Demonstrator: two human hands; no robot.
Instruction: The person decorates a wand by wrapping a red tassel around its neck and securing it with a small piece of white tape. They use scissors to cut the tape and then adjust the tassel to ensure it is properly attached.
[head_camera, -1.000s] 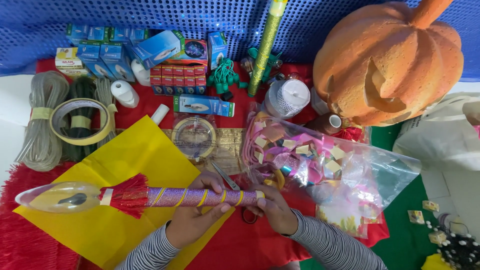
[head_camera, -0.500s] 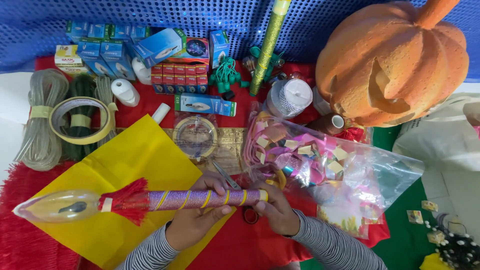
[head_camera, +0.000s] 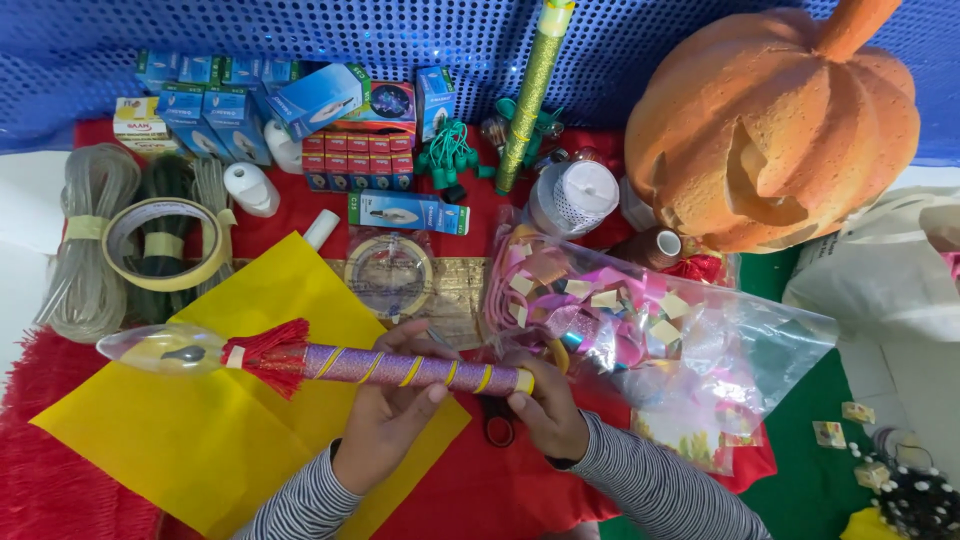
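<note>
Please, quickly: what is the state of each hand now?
Left hand: closed on the purple wand, mid-shaft.
Right hand: gripping the wand's right end.

A craft worktable: rolls of tape (head_camera: 160, 245), boxed bulbs (head_camera: 205, 105), a bag of paper scraps (head_camera: 640, 340) and a foam pumpkin (head_camera: 770, 130) crowd the far side.

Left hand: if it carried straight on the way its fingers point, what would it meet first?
The left hand points up the table past the purple wand it holds; the clear tape roll probably comes first, though depth is unclear.
</note>
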